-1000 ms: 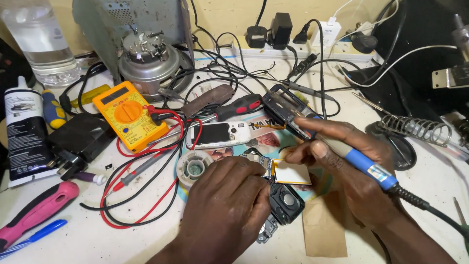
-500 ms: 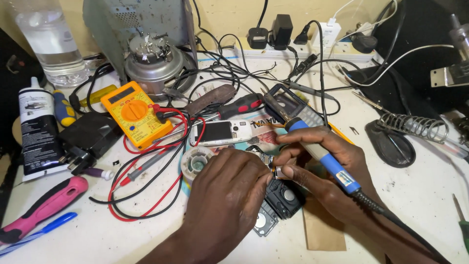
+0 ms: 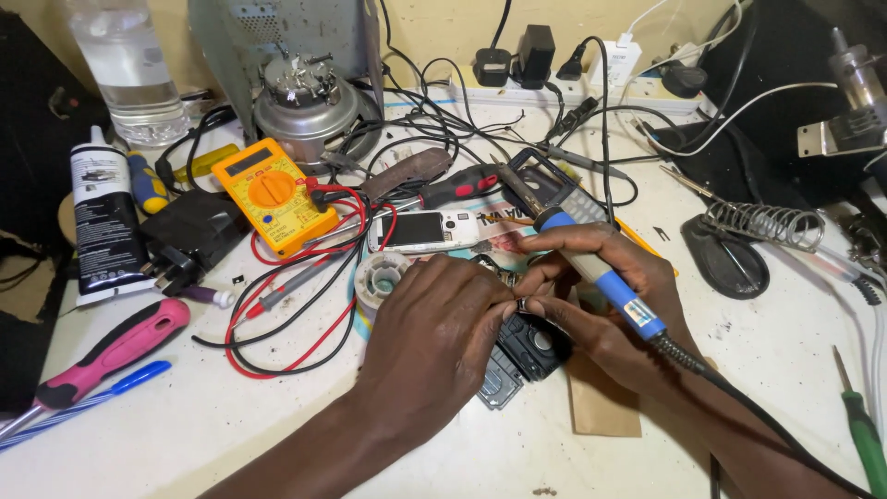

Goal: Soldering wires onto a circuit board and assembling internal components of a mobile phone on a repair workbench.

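1. Your left hand lies curled over the work; its fingers pinch shut on something small at their tips, too hidden to name.
2. Your right hand wraps its fingers closed round a blue soldering iron, shaft slanting up and away, cord trailing back past your wrist.
3. Just under both sets of fingertips sits a black phone part on the white surface, with a brown paper scrap beneath your right palm.
4. Just beyond your left fingers: a solder reel and a small white phone.
5. Further left of them: a yellow multimeter with red and black leads, and a pink screwdriver near the edge.
6. Well right of your right fingers stands a coiled iron stand.
7. Farthest off: a metal motor and a power strip.
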